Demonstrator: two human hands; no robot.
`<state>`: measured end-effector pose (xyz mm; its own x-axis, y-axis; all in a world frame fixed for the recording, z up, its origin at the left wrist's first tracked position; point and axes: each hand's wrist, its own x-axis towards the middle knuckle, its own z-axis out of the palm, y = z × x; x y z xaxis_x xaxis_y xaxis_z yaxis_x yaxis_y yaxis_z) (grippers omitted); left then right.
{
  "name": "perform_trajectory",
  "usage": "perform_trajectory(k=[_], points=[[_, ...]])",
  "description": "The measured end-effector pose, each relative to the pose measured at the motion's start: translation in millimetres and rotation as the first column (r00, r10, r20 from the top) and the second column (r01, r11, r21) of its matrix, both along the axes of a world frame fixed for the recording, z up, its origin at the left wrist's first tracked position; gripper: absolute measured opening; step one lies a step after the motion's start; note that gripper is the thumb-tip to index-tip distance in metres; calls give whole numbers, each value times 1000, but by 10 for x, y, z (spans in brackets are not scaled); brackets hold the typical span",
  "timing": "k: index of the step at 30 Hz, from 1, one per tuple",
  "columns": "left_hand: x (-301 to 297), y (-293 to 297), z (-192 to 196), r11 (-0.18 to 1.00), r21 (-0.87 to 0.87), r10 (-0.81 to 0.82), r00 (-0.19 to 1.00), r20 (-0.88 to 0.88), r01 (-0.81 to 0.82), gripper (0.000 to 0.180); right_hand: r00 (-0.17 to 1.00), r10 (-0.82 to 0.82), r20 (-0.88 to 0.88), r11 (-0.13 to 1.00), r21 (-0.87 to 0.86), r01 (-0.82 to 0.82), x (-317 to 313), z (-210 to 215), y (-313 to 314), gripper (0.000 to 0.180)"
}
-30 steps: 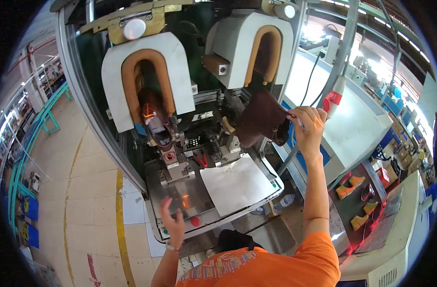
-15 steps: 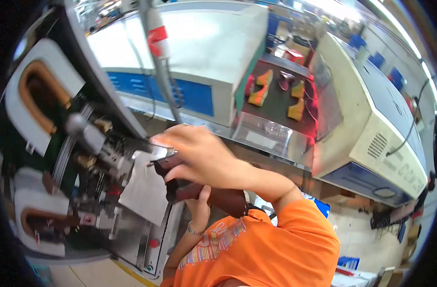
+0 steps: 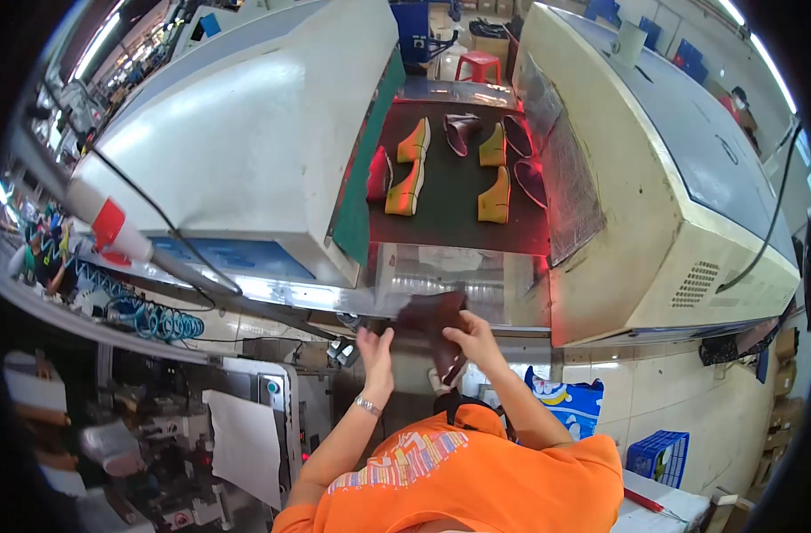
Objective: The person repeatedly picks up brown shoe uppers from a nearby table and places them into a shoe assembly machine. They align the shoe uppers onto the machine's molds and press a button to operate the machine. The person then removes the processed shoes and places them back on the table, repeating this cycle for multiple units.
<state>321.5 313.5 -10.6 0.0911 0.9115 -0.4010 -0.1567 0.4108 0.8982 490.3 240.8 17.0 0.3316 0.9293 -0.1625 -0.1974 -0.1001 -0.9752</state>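
A dark brown leather shoe upper [image 3: 434,317] hangs in front of me, at the near edge of the conveyor. My right hand [image 3: 476,341] grips its right side, thumb on top. Just left of it is my left hand [image 3: 376,357], thumb and fingers apart; whether a fingertip touches the leather cannot be made out. On the dark conveyor belt [image 3: 450,200] beyond lie several yellowish wedge soles [image 3: 495,195] and several dark red-brown shoe uppers [image 3: 461,131], some under red light.
Large pale machine housings flank the belt, one on the left [image 3: 263,133] and one on the right [image 3: 663,231]. At lower left stands a machine with metal parts [image 3: 170,453] and a white sheet [image 3: 245,444]. A blue basket [image 3: 658,457] sits at lower right.
I have turned from the machine at the left toward the conveyor. The upper has come along, away from that machine. My left hand has moved off its underside, fingers apart.
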Motion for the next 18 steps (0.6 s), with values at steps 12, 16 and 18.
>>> perform_trajectory(k=[12,16,18], points=[[436,2297,1164,432,799,725,366,-584,418,66,601,-419,680,906,359,226,2164,-282,3813,37],[415,2414,1008,413,818,759,345,-552,399,62,894,-412,176,881,-176,440,2235,-611,4707,37],[452,2427,1022,393,824,767,348,-539,409,62,839,-338,426,838,-270,475,2486,-1060,4823,34]])
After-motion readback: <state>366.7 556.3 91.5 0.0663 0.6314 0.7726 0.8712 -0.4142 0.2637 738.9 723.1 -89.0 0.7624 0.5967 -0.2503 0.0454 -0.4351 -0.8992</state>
